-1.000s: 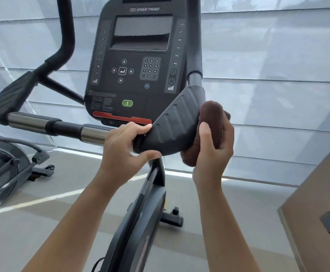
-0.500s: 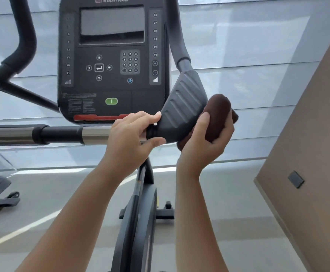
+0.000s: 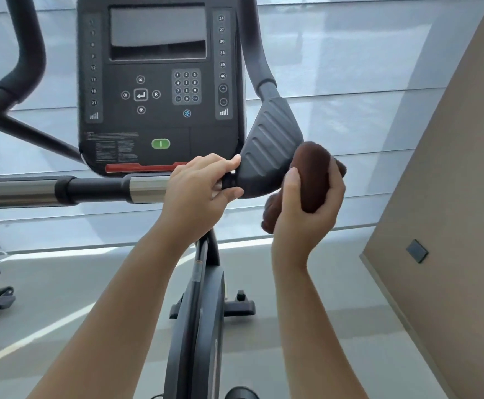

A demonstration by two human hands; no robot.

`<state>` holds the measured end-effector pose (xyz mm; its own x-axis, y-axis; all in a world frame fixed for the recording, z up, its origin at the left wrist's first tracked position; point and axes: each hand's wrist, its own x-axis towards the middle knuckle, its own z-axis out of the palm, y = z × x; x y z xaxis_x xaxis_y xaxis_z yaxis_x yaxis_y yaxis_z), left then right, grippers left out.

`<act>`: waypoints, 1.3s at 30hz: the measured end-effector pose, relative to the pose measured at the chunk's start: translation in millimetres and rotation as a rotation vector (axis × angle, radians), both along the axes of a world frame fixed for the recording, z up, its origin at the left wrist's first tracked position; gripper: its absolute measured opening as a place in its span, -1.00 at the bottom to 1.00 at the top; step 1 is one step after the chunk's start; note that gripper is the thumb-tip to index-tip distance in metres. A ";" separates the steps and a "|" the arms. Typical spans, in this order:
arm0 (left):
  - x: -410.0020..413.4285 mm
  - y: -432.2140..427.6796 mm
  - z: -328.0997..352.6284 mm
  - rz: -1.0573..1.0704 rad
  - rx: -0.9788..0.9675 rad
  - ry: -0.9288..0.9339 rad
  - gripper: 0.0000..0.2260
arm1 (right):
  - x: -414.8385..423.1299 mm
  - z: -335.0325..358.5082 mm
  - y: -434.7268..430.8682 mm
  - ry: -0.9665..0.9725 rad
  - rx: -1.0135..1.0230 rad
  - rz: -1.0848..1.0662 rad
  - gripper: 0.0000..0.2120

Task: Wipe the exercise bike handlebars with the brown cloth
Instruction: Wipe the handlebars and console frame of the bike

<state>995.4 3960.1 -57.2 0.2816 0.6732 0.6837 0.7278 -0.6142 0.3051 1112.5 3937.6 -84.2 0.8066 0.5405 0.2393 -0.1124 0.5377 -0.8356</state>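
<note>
Big black upright exercise bike point(image 3: 197, 326), ribbed dark rubber handlebar pad point(image 3: 269, 148) on its right side. Left hand point(image 3: 197, 191) clamps the bar beside it. Right hand point(image 3: 307, 214) squeezes the bunched brown terry cloth point(image 3: 312, 174) against the pad's outer edge. Looks soft and light, best palmed as a wad.

The ribbed elbow pad point(image 3: 271, 148) sits just right of the console point(image 3: 160, 82). The left hand point(image 3: 197, 191) grips the handlebar point(image 3: 97, 189) at the pad's left end, below the console. The cloth point(image 3: 311, 174), in the right hand point(image 3: 307, 208), touches the pad's right edge. The bike frame point(image 3: 197, 326) stands below the pad.
</note>
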 end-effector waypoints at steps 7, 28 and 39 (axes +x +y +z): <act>5.6 -1.5 -2.5 0.034 0.022 -0.022 -0.64 | 34.1 18.5 27.0 -0.452 -0.112 0.099 -0.58; 28.4 -4.8 -7.5 0.265 0.113 -0.120 -0.68 | 120.5 69.4 97.5 -1.244 -0.130 0.549 -0.53; 64.4 33.4 40.8 0.301 -0.078 -0.020 -0.76 | 163.4 84.9 124.5 -1.142 0.048 0.698 -0.55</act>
